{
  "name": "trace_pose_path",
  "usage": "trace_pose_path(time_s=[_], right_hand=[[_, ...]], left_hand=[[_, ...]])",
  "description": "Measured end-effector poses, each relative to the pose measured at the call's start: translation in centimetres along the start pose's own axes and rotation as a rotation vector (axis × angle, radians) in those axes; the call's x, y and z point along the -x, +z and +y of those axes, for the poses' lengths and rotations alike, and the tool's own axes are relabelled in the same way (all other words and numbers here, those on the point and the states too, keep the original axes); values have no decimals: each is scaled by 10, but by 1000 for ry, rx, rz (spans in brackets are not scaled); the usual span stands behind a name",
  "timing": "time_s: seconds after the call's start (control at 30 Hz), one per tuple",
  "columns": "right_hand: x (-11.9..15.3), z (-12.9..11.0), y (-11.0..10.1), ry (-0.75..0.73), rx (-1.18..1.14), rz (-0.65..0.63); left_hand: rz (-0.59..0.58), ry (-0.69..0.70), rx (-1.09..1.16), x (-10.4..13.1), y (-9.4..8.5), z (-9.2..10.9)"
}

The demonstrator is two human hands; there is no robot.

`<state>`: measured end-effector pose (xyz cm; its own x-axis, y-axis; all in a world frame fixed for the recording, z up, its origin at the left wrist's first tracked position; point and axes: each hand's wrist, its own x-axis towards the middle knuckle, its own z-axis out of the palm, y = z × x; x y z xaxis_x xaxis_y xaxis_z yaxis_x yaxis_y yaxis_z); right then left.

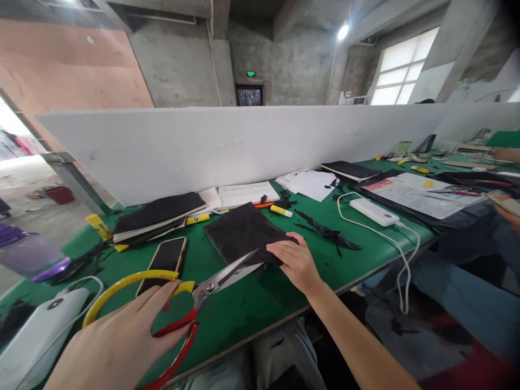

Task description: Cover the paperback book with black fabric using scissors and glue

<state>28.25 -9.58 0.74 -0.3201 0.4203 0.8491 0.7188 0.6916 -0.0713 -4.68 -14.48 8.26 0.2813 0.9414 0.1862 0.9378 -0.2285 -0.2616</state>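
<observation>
My left hand [125, 330] grips a large pair of scissors [210, 287] with one yellow and one red handle loop. The blades are parted, and their tips reach the near edge of a black fabric piece [244, 230] lying on the green table. My right hand [296, 261] rests on the right corner of that fabric, fingers closed over its edge. A black phone [166, 260] lies just beyond the scissors' yellow handle. Yellow glue sticks [281, 210] lie close behind the fabric.
A white power bank [374, 211] with a cable sits at right, another white device [44, 330] at left front. A purple bottle [30, 254] stands at the left edge. Black scraps [327, 233] and paper sheets [306, 183] lie toward the white partition [203, 146]. Another person's hand [507, 211] shows at right.
</observation>
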Motion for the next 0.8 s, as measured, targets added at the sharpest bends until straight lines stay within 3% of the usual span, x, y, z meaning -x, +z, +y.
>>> trace_pose_path(time_s=[0.27,0.5,0.8], right_hand=[[1,1,0,2,-4,0],[-1,0,-1,0,4,-5],[1,0,0,-3,-13,-7]], left_hand=[[88,85,-13,-3,-1,-1],[11,73,90,-5,-3,-3],[23,105,47,-2,5,-6]])
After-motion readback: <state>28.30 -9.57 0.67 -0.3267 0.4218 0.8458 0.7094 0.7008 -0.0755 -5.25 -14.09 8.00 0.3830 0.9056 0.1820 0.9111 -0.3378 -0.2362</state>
